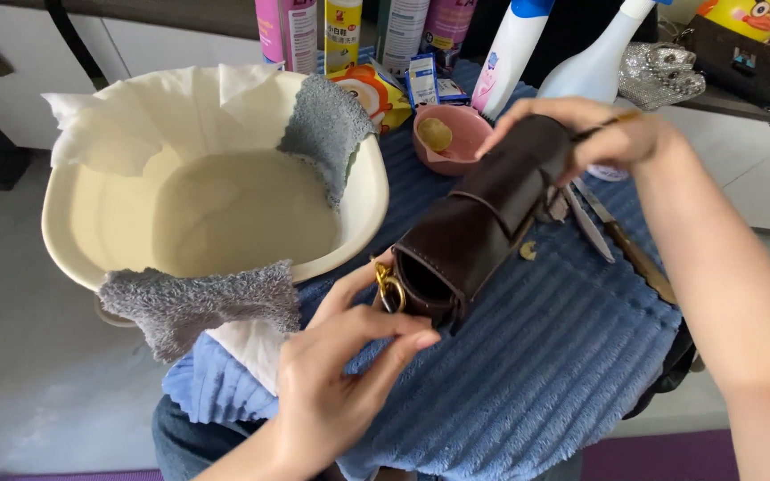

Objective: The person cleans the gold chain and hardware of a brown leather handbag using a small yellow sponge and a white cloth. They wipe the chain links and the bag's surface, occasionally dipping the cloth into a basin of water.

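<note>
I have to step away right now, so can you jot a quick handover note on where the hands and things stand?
Left hand: gripping the near end of the dark brown leather bag, by its gold ring.
Right hand: on the bag's far end, a thin brush pinched in its fingers.
Bag lies on the blue towel. Cream basin of cloudy water at left, grey cloths over its rim. Pink bowl and bottles behind; metal tools to the right.
Done and left: cannot tell how far the bag's surface has been treated.
</note>
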